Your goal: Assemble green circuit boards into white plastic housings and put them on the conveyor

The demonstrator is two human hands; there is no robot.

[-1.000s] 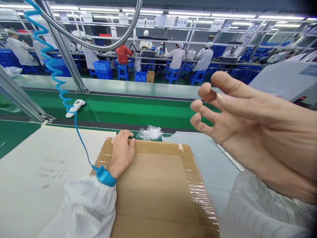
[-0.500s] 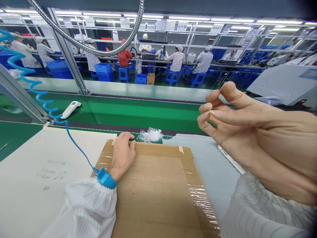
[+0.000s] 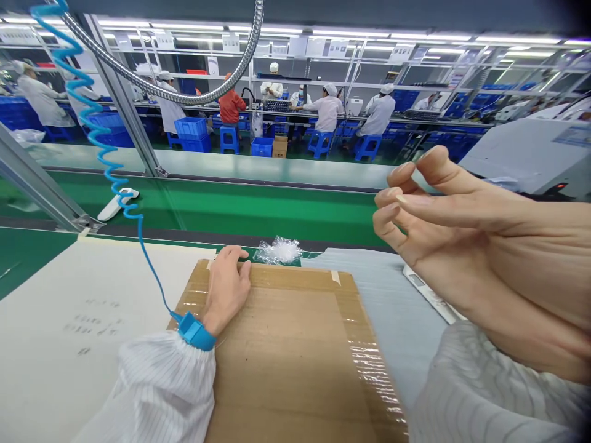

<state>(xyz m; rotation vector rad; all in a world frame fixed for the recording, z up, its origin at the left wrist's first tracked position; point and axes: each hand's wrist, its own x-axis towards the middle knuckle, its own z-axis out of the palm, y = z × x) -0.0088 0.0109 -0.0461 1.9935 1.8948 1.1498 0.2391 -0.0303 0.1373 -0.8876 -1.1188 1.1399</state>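
Note:
My left hand [image 3: 227, 284] lies palm down on the far left corner of a flat cardboard sheet [image 3: 295, 357] taped at its edges, holding nothing. A blue wrist strap [image 3: 196, 331] with a coiled blue cord [image 3: 99, 147] sits on that wrist. My right hand [image 3: 462, 240] is raised close to the camera at the right, fingers curled loosely toward the thumb with nothing visible between them. A small crumpled clear plastic wrapper [image 3: 278, 250] lies just beyond the cardboard's far edge.
A white sheet [image 3: 69, 320] covers the bench at left and a pale foam sheet [image 3: 392, 301] lies at right. Beyond runs a green conveyor belt [image 3: 258, 209] with a white handheld device [image 3: 117, 204] on it. Several workers sit at benches far behind. A grey machine [image 3: 530, 154] stands at right.
My right hand's fingers have curled in from spread apart toward the thumb. The coiled cord has swung about. My left hand has stayed on the cardboard.

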